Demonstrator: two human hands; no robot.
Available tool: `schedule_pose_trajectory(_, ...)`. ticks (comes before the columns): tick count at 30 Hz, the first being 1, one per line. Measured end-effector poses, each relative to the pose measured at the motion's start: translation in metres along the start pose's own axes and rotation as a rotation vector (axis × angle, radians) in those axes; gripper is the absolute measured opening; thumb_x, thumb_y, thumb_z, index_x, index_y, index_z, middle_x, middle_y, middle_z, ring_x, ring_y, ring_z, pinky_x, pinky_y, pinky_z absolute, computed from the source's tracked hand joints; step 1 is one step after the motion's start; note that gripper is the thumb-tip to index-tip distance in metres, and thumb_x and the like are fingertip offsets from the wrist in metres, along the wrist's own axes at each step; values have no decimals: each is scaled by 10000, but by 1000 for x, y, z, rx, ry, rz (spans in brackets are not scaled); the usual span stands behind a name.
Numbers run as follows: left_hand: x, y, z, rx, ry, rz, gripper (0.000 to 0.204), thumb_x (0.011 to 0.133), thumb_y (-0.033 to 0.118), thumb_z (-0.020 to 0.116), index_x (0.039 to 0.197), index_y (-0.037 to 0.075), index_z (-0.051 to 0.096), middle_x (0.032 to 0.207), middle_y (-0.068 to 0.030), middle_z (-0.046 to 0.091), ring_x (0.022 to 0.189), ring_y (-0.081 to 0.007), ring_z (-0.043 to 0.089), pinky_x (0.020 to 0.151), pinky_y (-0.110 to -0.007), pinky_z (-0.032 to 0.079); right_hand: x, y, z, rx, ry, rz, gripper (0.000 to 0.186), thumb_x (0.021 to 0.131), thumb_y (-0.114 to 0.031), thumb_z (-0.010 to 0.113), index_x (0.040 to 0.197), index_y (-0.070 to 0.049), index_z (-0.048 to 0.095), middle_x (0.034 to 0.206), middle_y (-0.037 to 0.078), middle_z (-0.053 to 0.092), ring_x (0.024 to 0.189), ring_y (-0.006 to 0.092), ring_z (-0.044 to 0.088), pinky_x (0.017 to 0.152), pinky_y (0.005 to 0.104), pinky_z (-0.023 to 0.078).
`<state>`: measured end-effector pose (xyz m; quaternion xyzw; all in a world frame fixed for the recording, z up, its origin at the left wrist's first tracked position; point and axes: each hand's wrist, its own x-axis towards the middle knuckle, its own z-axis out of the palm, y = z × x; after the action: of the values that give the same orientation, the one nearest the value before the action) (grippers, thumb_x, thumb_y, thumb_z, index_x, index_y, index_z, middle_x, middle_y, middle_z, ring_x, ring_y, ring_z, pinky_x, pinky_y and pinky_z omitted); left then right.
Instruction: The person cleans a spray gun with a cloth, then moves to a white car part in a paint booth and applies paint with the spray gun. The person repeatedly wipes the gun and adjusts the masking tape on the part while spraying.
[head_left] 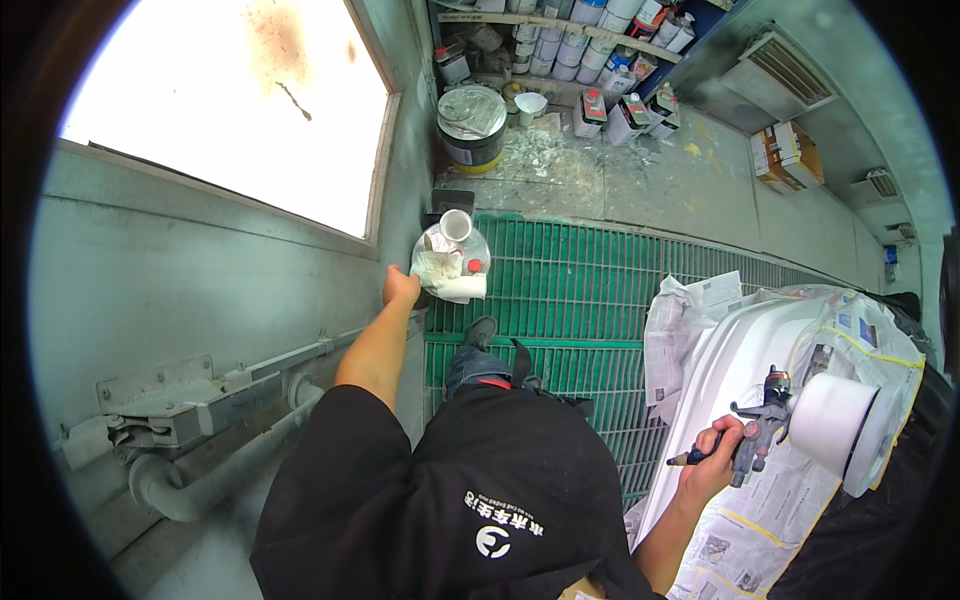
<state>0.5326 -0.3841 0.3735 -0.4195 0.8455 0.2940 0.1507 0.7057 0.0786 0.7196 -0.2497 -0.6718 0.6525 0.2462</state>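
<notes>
In my right hand (716, 456) is a grey and black spray gun (765, 420), gripped near the dark fitting at the end of its handle. A wide white paint cup (832, 414) sits on the gun, tipped sideways over a white panel (700, 400). My left hand (401, 287) reaches forward along the wall, its fingers closed at the edge of a pale cloth (436, 267). That cloth lies over a round drum top (478, 238). Beside it are a white cup (456, 225), a container with a red cap (474, 266) and a white roll (464, 288).
Newspaper (665, 345) and taped plastic film (870, 335) border the panel. Green floor grating (560, 290) runs under my feet. Ahead stand a large paint bucket (471, 150), several tins and a shelf of cans (570, 45). A pipe (215, 490) follows the left wall; a cardboard box (787, 157) stands far right.
</notes>
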Motion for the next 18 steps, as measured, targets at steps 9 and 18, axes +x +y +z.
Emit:
schedule_pose_trajectory(9, -10, 15, 68, -269, -591, 88, 456, 802, 214, 682, 1188, 11, 549, 904, -153, 639, 664, -206, 638, 508, -327, 511, -6, -11, -24, 85, -184, 58, 369, 1005, -314, 529, 716, -100, 443, 635, -10, 358, 531, 91, 330, 489, 268, 287)
schedule_pose_trajectory(18, -224, 233, -5, -886, -1702, 96, 840, 929, 687, 392, 1328, -47, 485, 1377, -218, 503, 1262, -333, 500, 1038, -425, 427, -57, -46, -57, 254, -347, 27, 365, 930, -304, 604, 670, -150, 400, 606, -29, 379, 540, 100, 374, 489, 268, 275)
